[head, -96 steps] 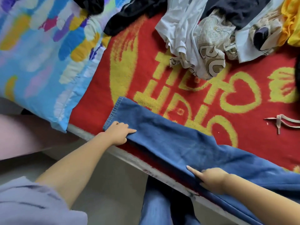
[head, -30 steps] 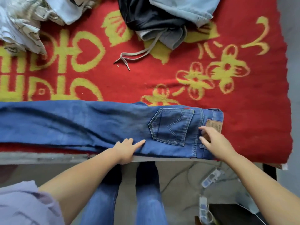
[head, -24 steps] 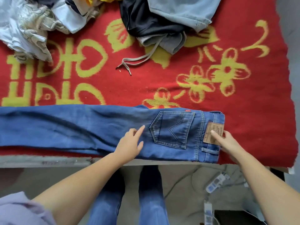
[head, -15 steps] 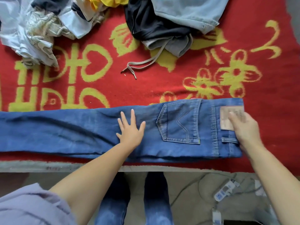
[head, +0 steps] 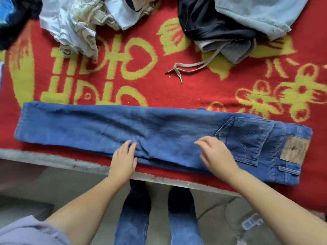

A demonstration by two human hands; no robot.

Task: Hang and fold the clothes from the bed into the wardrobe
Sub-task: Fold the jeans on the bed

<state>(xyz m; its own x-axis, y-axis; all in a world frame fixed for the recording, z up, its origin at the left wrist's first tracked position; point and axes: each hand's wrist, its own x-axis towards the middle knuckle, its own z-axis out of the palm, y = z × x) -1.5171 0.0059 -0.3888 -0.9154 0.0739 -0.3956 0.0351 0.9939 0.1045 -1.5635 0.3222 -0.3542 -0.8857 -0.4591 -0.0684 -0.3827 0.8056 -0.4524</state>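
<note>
A bed (head: 53, 157) fills the upper part of the view, covered by a red blanket (head: 203, 92) with yellow characters and flowers. Along the blanket's near edge lie the blue jeans (head: 123, 126), folded lengthwise leg over leg, hem to the left and waistband to the right, with the back pocket (head: 247, 138) and brown leather patch (head: 294, 149) facing up. At the far side sit heaps of unfolded clothes: a white and beige patterned pile (head: 76, 23) on the left, a black garment (head: 203, 20) with a pale blue one (head: 256, 13) over it on the right, and a grey drawstring (head: 191, 66) trailing onto the blanket. The left hand (head: 123, 160) rests flat on the jeans' near edge, fingers straight and together. The right hand (head: 215, 154) is on the denim just left of the pocket, fingers spread and loosely bent, gripping nothing.
</note>
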